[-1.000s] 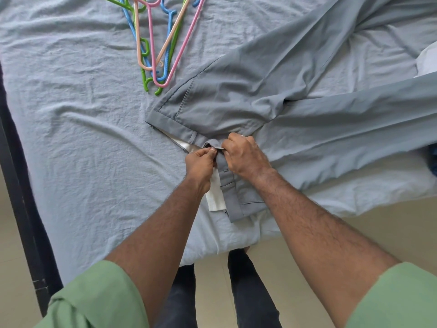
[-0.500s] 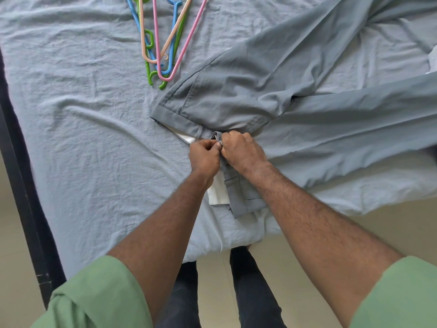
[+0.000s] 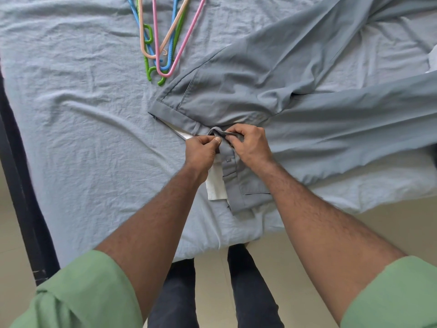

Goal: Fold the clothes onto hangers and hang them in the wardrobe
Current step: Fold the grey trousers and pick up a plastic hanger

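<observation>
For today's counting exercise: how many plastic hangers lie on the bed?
4, overlapping in one pile at the top: pink hanger, blue hanger, green hanger, peach hanger. More may lie out of frame.

Bed (image 3: 82,138): bears everything.
Trousers (image 3: 272,79): centre to right, waistband near, legs far-right.
Hangers (image 3: 163,43): far, just left of trousers.
Hands: on waistband.

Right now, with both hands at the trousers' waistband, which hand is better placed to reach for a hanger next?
Left. The left hand is on the side of the hangers, with bare sheet between. The right hand would have to cross over the trousers. Both pinch the waistband, so one must let go first.
</observation>
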`<state>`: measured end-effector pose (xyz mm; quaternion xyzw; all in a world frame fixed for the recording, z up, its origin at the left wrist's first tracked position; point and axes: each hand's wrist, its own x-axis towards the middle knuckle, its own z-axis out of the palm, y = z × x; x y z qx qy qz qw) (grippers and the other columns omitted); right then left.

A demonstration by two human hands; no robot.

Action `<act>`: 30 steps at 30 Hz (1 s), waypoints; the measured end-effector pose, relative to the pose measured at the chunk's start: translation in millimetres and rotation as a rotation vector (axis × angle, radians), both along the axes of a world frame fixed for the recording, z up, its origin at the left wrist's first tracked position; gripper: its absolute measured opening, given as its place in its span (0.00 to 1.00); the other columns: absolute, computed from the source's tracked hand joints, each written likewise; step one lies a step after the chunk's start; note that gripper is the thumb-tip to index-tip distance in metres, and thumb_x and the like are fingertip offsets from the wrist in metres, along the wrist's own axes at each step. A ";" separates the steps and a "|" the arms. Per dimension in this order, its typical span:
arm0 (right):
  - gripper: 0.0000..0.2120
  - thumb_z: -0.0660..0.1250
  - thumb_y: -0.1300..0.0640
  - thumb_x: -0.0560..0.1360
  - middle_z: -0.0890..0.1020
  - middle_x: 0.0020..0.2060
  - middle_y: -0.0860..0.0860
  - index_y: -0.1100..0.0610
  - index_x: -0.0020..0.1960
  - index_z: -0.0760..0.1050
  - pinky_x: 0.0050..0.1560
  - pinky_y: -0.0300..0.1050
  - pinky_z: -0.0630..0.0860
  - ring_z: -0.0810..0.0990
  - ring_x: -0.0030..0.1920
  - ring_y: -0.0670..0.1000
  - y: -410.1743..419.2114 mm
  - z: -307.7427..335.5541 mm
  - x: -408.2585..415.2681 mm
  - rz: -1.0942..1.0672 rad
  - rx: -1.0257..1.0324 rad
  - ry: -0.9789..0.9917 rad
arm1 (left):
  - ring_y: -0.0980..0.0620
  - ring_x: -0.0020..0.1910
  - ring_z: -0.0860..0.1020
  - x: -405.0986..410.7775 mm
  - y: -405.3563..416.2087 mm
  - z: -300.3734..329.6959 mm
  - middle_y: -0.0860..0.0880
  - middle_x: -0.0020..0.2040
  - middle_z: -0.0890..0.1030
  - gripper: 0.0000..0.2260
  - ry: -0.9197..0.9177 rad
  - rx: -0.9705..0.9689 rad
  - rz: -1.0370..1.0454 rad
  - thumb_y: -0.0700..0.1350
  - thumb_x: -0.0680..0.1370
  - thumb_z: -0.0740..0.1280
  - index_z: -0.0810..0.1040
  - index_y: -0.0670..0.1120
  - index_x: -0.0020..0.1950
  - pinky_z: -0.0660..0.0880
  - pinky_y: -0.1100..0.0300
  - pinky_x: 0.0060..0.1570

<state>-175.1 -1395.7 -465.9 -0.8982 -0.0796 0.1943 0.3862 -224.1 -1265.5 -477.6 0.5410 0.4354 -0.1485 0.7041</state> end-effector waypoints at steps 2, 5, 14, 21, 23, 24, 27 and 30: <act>0.06 0.68 0.59 0.75 0.84 0.41 0.50 0.56 0.47 0.84 0.46 0.49 0.79 0.82 0.42 0.50 1.2 -2.8 0.1 0.062 -0.045 -0.061 | 0.46 0.41 0.82 0.1 0.5 -1.4 0.41 0.41 0.84 0.05 0.004 0.019 -0.005 0.36 0.80 0.69 0.83 0.37 0.46 0.81 0.48 0.51; 0.07 0.65 0.60 0.76 0.81 0.42 0.55 0.59 0.47 0.82 0.42 0.52 0.78 0.80 0.41 0.59 4.2 -5.5 -0.5 0.188 -0.175 -0.157 | 0.46 0.41 0.83 1.7 2.7 -3.3 0.40 0.42 0.85 0.06 0.003 0.057 -0.034 0.35 0.79 0.68 0.84 0.38 0.45 0.81 0.47 0.52; 0.03 0.67 0.68 0.74 0.78 0.38 0.60 0.64 0.42 0.75 0.34 0.50 0.72 0.80 0.37 0.64 18.1 4.1 -11.1 0.355 -0.357 -0.323 | 0.49 0.38 0.82 5.7 3.6 -9.2 0.42 0.39 0.85 0.09 0.022 0.159 -0.101 0.36 0.78 0.68 0.83 0.42 0.39 0.81 0.52 0.45; 0.06 0.69 0.55 0.75 0.84 0.39 0.51 0.56 0.44 0.82 0.44 0.52 0.79 0.82 0.42 0.54 11.3 -7.0 -0.5 0.108 -0.143 0.032 | 0.45 0.41 0.84 5.2 9.0 -17.5 0.43 0.41 0.86 0.05 0.056 0.122 -0.090 0.36 0.77 0.70 0.85 0.41 0.43 0.81 0.51 0.49; 0.02 0.74 0.56 0.74 0.84 0.35 0.47 0.54 0.43 0.85 0.44 0.49 0.81 0.83 0.38 0.48 5.8 -7.6 0.2 -0.020 -0.040 0.129 | 0.48 0.40 0.83 4.0 6.8 -13.4 0.44 0.40 0.85 0.06 0.031 0.073 -0.086 0.35 0.78 0.69 0.85 0.42 0.44 0.81 0.53 0.47; 0.01 0.75 0.57 0.73 0.84 0.33 0.46 0.53 0.42 0.85 0.43 0.46 0.82 0.84 0.36 0.46 4.4 -7.4 -0.9 -0.082 -0.002 0.165 | 0.49 0.40 0.83 3.7 5.9 -11.7 0.44 0.40 0.85 0.06 0.016 0.050 -0.096 0.34 0.78 0.69 0.85 0.42 0.45 0.82 0.55 0.45; 0.06 0.77 0.59 0.73 0.84 0.32 0.45 0.50 0.40 0.83 0.39 0.40 0.82 0.83 0.33 0.42 2.6 -9.6 -5.0 -0.190 0.058 0.208 | 0.52 0.34 0.82 4.0 7.7 -9.5 0.45 0.38 0.85 0.07 0.020 0.026 -0.119 0.33 0.78 0.68 0.85 0.41 0.45 0.77 0.61 0.35; 0.08 0.74 0.60 0.74 0.84 0.32 0.47 0.48 0.39 0.82 0.40 0.46 0.83 0.84 0.34 0.47 4.7 -10.2 -6.7 -0.174 0.058 0.191 | 0.53 0.28 0.77 6.5 9.1 -11.0 0.46 0.31 0.81 0.08 0.062 0.053 -0.069 0.35 0.78 0.69 0.83 0.40 0.39 0.75 0.60 0.33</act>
